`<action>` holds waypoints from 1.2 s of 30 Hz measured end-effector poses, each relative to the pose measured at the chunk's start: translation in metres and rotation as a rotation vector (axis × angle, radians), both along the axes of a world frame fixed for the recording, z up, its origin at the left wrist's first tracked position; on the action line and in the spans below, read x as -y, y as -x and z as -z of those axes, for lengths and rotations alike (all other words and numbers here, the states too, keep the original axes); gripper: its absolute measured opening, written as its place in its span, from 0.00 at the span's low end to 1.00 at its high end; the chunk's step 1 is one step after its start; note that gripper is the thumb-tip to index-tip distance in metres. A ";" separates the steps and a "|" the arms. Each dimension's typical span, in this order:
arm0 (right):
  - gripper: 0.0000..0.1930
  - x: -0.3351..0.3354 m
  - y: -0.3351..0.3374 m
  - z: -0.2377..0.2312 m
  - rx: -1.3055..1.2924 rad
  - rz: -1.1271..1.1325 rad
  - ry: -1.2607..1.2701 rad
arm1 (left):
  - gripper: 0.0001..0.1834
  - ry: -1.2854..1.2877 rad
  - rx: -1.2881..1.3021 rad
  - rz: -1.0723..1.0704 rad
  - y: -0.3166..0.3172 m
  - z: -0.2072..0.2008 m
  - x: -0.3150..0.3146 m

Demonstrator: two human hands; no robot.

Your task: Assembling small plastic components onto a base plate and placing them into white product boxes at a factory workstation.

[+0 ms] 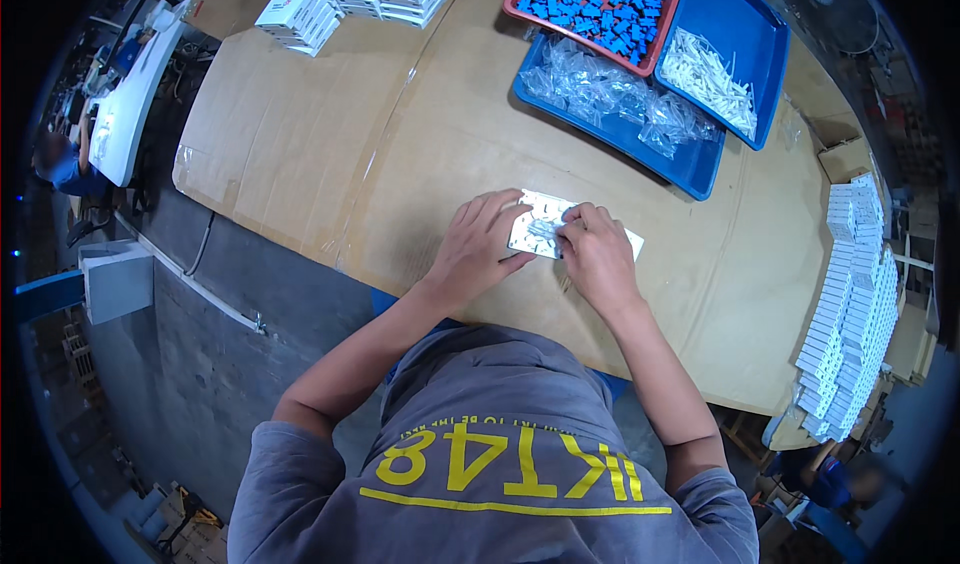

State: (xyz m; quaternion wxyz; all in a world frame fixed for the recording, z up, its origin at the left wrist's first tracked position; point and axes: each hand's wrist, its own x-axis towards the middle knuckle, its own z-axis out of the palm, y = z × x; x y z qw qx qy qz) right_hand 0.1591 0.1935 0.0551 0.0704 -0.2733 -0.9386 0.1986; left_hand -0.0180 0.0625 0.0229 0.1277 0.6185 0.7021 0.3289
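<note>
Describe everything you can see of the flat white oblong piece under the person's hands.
The flat white oblong piece has a smooth, shiny-looking face with small dark marks; its material is unclear. It lies lengthwise left to right, tilted slightly down to the right, at the cardboard-covered table. The left hand spans its left end; the right hand covers much of its middle and right. Something clear or pale sits near the right fingertips, too blurred to identify.

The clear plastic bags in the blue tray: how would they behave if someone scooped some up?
The clear plastic bags would probably be floppy, since they lie crumpled. They look light, being thin and see-through, though any contents can't be made out. Their shiny surfaces suggest they might slide over one another in the blue tray.
</note>
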 end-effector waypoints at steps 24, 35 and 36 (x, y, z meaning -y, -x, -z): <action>0.13 -0.275 0.151 -0.065 -0.477 0.376 -0.028 | 0.45 -0.040 0.071 -0.036 -0.003 0.012 -0.015; 0.13 -0.368 0.247 -0.051 -0.255 0.181 -0.521 | 0.44 -0.033 0.071 -0.040 0.003 0.012 -0.025; 0.13 -0.369 0.251 -0.049 -0.258 0.179 -0.518 | 0.44 -0.025 0.067 -0.044 0.003 0.012 -0.024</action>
